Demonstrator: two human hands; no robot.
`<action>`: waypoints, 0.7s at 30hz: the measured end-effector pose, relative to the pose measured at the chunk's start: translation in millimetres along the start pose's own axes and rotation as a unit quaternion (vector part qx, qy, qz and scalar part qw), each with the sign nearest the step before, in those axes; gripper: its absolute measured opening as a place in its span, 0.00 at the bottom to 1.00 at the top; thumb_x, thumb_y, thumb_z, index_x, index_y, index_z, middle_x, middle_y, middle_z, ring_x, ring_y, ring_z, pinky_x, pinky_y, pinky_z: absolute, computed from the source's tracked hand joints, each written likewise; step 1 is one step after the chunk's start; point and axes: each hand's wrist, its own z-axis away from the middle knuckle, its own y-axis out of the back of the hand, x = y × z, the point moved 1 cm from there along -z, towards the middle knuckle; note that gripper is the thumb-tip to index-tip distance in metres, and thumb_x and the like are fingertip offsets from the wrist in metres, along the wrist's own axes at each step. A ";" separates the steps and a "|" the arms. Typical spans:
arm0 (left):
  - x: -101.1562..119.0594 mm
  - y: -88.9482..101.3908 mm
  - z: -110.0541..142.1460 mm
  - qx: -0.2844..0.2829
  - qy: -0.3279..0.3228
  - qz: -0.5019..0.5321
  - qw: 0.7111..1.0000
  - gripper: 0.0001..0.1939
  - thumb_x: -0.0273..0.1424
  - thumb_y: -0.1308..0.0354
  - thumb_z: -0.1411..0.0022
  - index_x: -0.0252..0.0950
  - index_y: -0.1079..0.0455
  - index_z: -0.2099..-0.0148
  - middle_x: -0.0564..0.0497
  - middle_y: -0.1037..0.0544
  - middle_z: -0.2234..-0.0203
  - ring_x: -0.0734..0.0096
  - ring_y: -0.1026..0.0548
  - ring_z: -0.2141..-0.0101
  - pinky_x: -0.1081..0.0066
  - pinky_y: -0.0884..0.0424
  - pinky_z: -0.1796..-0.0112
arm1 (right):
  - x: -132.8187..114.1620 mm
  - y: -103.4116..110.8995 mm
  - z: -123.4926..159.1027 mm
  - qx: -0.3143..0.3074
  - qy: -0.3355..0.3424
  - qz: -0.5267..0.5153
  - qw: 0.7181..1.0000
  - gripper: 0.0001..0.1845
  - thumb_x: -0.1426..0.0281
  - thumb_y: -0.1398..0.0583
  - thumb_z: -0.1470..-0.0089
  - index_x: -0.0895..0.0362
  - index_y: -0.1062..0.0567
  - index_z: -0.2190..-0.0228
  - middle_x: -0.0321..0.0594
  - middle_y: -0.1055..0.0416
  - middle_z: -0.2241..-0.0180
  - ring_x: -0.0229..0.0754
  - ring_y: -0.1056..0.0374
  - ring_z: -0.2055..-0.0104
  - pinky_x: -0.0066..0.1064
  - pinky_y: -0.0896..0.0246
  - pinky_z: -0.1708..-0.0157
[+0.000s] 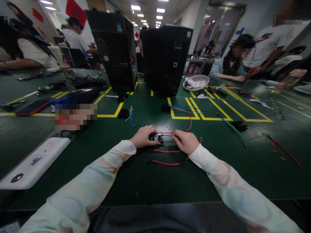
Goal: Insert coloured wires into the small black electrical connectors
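Note:
My left hand [143, 136] is closed around a small open black part [159, 139], perhaps a plug or socket housing, held just above the table. From this part a red wire [165, 132] and a blue wire [167, 135] stretch across to my right hand [185, 141]. The fingers of that hand are pinched on the blue wire; whether they also grip the red one I cannot tell. Below my hands lie two loose red wires, an upper red wire [167, 151] and a lower red wire [165, 163], with dark ends.
Black parts with coloured wires [123, 113] lie ahead, another wired black part [166, 108] beside them. Two black computer cases [167, 61] stand behind. A white basket [206, 82] is back right. A white device [36, 163] and a phone [32, 106] lie left. Co-workers sit around.

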 end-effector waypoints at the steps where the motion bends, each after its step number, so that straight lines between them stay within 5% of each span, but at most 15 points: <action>1: -0.1 0.0 -0.1 0.000 0.000 -0.002 1.000 0.23 0.51 0.43 0.51 0.39 0.35 0.59 0.50 0.32 0.62 0.62 0.34 0.60 0.67 0.40 0.61 | -0.2 0.4 0.1 0.000 0.002 0.000 1.000 0.11 0.66 0.53 0.41 0.55 0.32 0.68 0.38 0.28 0.69 0.37 0.34 0.70 0.25 0.52 0.73; 7: -0.1 0.0 0.0 -0.001 0.000 -0.003 1.000 0.24 0.51 0.44 0.50 0.38 0.35 0.59 0.50 0.32 0.62 0.63 0.34 0.61 0.66 0.40 0.61 | 2.3 -2.2 -1.0 -0.044 0.013 0.034 0.998 0.11 0.66 0.52 0.41 0.54 0.32 0.69 0.37 0.28 0.71 0.36 0.34 0.71 0.25 0.54 0.74; 21: -1.7 -1.2 -0.1 0.005 -0.009 -0.001 1.000 0.24 0.51 0.44 0.50 0.38 0.35 0.59 0.50 0.32 0.63 0.63 0.34 0.61 0.66 0.40 0.61 | 2.7 -1.7 -0.9 -0.007 0.010 -0.013 1.000 0.12 0.66 0.53 0.41 0.55 0.32 0.69 0.38 0.29 0.69 0.36 0.34 0.69 0.25 0.51 0.72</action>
